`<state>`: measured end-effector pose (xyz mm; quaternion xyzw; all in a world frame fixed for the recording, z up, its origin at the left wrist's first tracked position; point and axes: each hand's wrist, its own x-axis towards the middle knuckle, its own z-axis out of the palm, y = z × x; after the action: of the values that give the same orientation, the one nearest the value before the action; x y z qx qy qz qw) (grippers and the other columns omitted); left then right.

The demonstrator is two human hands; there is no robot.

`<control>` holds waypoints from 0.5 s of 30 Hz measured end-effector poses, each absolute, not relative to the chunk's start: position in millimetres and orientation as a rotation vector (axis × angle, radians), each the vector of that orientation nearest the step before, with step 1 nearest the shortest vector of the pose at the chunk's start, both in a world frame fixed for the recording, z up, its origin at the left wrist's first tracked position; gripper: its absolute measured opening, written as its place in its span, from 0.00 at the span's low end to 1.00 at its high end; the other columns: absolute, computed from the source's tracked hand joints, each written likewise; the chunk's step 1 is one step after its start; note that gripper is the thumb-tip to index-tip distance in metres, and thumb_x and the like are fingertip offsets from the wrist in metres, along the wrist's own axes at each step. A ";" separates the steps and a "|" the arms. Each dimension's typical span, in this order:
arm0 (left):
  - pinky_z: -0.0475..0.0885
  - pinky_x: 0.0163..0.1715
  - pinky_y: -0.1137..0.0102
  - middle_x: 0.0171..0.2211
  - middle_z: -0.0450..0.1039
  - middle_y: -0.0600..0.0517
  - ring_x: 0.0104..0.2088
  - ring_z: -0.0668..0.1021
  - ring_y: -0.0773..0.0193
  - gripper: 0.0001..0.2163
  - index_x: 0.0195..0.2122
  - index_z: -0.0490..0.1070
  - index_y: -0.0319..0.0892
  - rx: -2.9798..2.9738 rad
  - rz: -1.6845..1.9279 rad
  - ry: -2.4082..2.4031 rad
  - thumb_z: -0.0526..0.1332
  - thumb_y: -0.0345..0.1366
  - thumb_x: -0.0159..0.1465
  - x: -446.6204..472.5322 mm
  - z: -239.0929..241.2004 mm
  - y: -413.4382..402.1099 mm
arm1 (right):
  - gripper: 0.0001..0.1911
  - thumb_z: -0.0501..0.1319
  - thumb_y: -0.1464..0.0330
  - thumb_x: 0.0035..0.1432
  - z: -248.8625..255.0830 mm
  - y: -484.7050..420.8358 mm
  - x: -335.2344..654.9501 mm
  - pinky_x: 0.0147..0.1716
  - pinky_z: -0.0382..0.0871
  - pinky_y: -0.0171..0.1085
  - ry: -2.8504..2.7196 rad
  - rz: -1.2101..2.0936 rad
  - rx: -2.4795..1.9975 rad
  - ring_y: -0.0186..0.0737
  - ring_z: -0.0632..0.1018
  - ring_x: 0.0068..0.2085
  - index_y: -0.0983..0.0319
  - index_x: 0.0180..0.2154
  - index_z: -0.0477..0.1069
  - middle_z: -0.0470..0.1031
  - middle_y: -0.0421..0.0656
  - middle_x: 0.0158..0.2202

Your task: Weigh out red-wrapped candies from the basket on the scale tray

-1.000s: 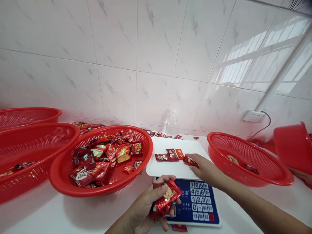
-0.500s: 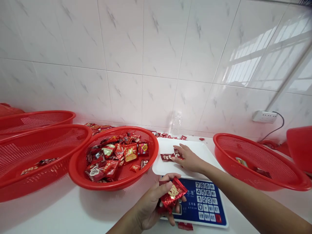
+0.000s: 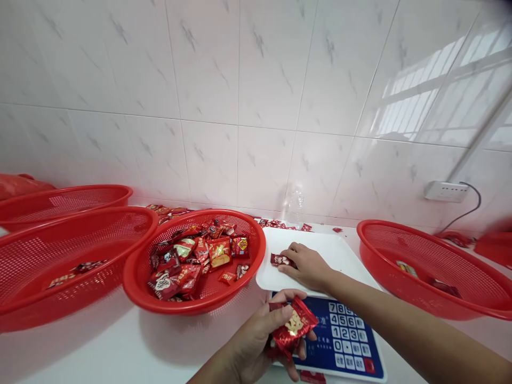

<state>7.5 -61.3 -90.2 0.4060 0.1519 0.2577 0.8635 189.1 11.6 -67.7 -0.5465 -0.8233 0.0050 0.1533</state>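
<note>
My left hand [image 3: 262,338] is closed round a few red foil candy packets [image 3: 294,326], held just above the left edge of the blue keypad scale [image 3: 347,341]. My right hand [image 3: 306,265] lies palm down on the scale's white weighing tray [image 3: 340,250], its fingers curled over small red candies there. One dark red candy [image 3: 279,260] pokes out at its fingertips. A red mesh basket [image 3: 246,277] heaped with mixed red sweets stands directly left of the tray.
Two more red baskets [image 3: 48,304] sit at the far left, the nearer one holding a few sweets. Another red basket [image 3: 432,304] with a couple of candies is on the right. Loose candies [image 3: 280,223] lie along the tiled wall. A socket [image 3: 446,191] with cable hangs at the right.
My right hand slid left across the white tray and now covers the candies that lay in a row there. The left hand kept its packets. The view shifted left.
</note>
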 end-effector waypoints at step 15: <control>0.71 0.33 0.66 0.35 0.77 0.40 0.34 0.80 0.54 0.32 0.46 0.67 0.36 0.634 0.546 0.124 0.45 0.61 0.60 26.4 -115.8 -49.8 | 0.18 0.59 0.54 0.54 -18.0 -67.6 195.8 0.31 0.64 0.33 -2.422 0.248 -1.155 0.35 0.72 0.34 0.53 0.45 0.71 0.71 0.41 0.35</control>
<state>26.4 -49.8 -115.8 0.3078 0.0603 0.2651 0.9118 195.8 -67.6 -18.0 -0.4179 -0.8764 0.0897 0.2216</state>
